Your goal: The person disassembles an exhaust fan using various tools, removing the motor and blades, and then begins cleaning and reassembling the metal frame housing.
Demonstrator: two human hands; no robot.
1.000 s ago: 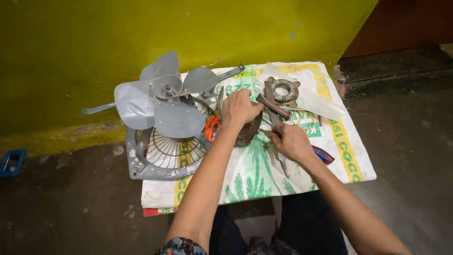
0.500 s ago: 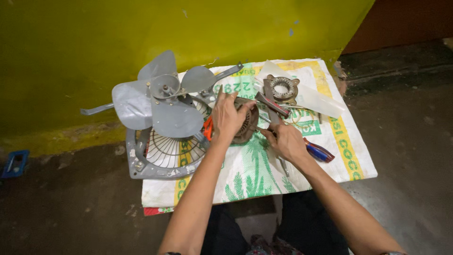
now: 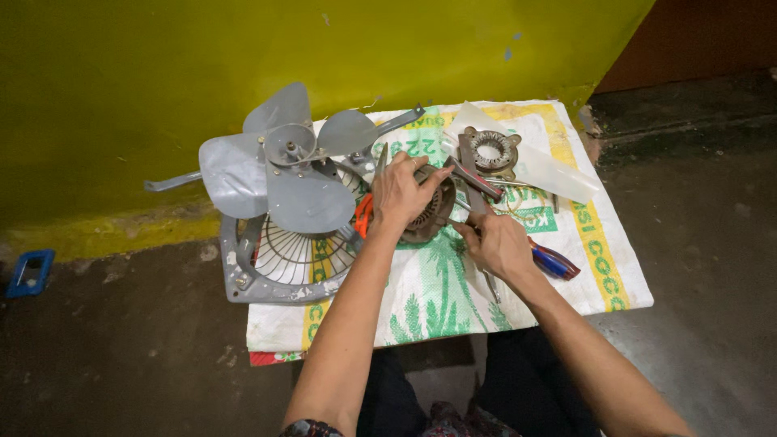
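My left hand (image 3: 405, 191) rests on a round brown motor stator (image 3: 430, 217) lying on a printed woven sack (image 3: 453, 283), fingers curled over its top. My right hand (image 3: 495, 243) grips a thin metal tool (image 3: 473, 182) whose tip points at the stator's upper right edge. To the left stands a grey fan blade (image 3: 283, 174) on a grey wire-grille fan frame (image 3: 279, 259). Behind the hands lies a round metal motor cover (image 3: 492, 150).
A white plastic blade piece (image 3: 550, 170) lies at the back right of the sack. Red-and-blue handled pliers (image 3: 554, 263) sit right of my right hand, an orange-handled tool (image 3: 363, 214) left of the stator. A yellow wall (image 3: 243, 57) runs behind. A blue object (image 3: 28, 271) lies far left.
My left hand has shifted a little on the stator, and my right hand has brought the tool closer to it. The view has shifted slightly.
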